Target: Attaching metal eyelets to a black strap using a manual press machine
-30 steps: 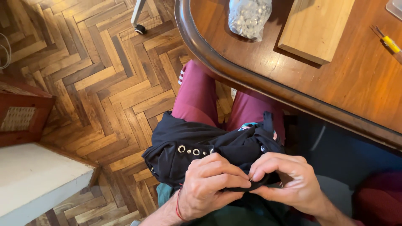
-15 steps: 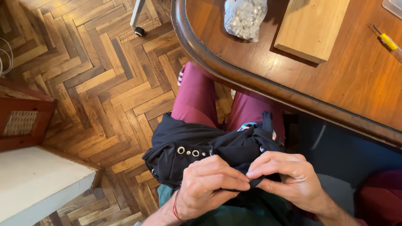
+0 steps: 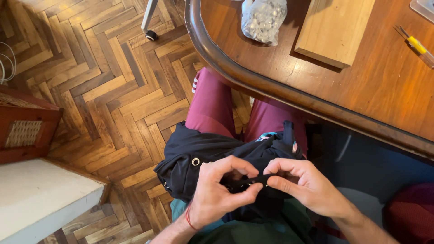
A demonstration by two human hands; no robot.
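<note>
The left hand (image 3: 221,192) and the right hand (image 3: 307,185) meet over the person's lap, both pinching a narrow black strap (image 3: 253,180) between thumb and fingers, so each hand is closed on it, with the fingertips just apart. The strap belongs to a bundle of black fabric (image 3: 203,156), soft and crumpled, that lies across the thighs on the maroon trousers (image 3: 212,106); a small round metal eyelet (image 3: 195,161) shines on the cloth just beside the left hand. A thin red cord (image 3: 188,217) circles the left wrist. Above the knees curves the rounded dark edge of a polished wooden desk (image 3: 361,90). On it sits a clear plastic bag (image 3: 263,19), knotted at the top and filled with small pale pieces too small to tell apart. Beside the bag lies a flat, pale wooden block (image 3: 334,29) with square corners, and further right a screwdriver with a yellow handle (image 3: 418,46). The floor (image 3: 99,81) is herringbone parquet, worn and matte. To the left stand a reddish wooden cabinet with a woven panel (image 3: 25,131) and a white slab-like surface (image 3: 40,194).
</note>
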